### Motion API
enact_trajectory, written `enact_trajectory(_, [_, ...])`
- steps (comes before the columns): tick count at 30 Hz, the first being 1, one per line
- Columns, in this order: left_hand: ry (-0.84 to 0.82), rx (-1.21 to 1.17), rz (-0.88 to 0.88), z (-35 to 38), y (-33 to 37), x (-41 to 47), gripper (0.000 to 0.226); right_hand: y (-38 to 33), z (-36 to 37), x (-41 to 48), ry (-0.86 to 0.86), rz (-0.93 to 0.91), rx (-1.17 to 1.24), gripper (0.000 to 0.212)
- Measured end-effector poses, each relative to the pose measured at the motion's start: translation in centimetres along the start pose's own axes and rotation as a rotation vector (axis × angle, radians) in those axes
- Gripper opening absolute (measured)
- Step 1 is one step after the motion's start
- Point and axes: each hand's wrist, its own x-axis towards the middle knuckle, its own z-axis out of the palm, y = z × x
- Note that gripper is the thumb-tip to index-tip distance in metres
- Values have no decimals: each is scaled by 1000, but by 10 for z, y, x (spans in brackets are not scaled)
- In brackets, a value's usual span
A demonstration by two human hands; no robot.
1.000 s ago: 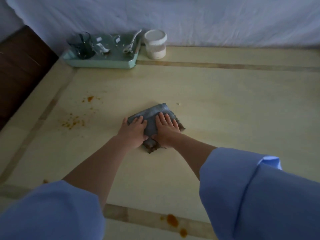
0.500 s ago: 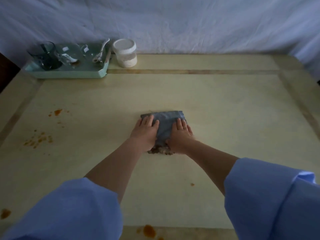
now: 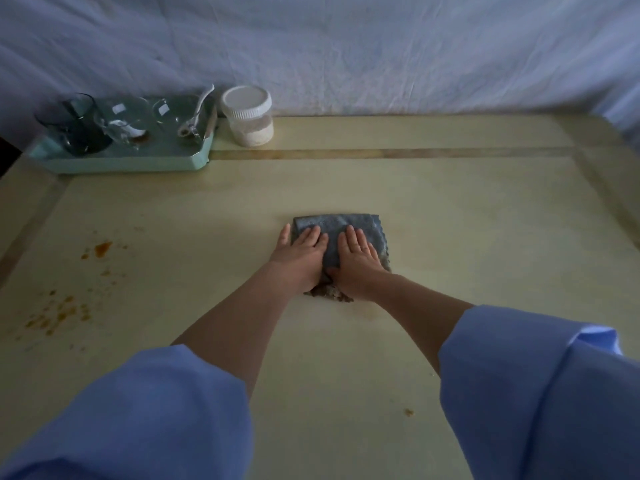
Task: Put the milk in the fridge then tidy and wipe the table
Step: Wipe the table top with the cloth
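A folded grey cloth (image 3: pixel 337 225) lies flat in the middle of the pale yellow table (image 3: pixel 467 254). My left hand (image 3: pixel 301 256) and my right hand (image 3: pixel 358 261) press down on it side by side, palms flat, fingers pointing away from me. Brown crumbs (image 3: pixel 330 294) are bunched under the cloth's near edge. Orange-brown stains (image 3: pixel 102 249) and spatter (image 3: pixel 57 315) mark the table's left part. One small crumb (image 3: pixel 409 412) sits near the front right. No milk or fridge is in view.
A mint-green tray (image 3: pixel 121 162) at the back left holds glass cups and a spoon. A clear jar with a white lid (image 3: pixel 247 116) stands just right of it. White cloth hangs behind the table. The table's right edge runs at the far right.
Both hands have pushed the cloth away from me and to the right across the table, squaring it up. My head has turned right, so the tray sits further left in the picture.
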Motion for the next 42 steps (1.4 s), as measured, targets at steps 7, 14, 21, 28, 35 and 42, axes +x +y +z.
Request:
enact_trajectory(7, [34,26,-20,-15,-18,42,66,-1,-17,44,61,11,16,77])
enact_trajectory(14, [30,14,-20,-24,-37,68,68,-9,-27,75,90,34,-14,74])
enact_trajectory(21, [-16,-1,-147,-2,-108,25,70,-85,-2,84,39,-86,-47,77])
enact_trajectory(28, [-70,21,-227,6,-112,9,66,-93,9,72,1,-179,-10,85])
enact_trajectory(35, [-47,-21,-91,-10,-14,39,71,3,-8,36,87,-62,31,75])
enact_trajectory(42, [-40,-21,-16,-24,76,46,66,85,-16,-2,131,33,44,72])
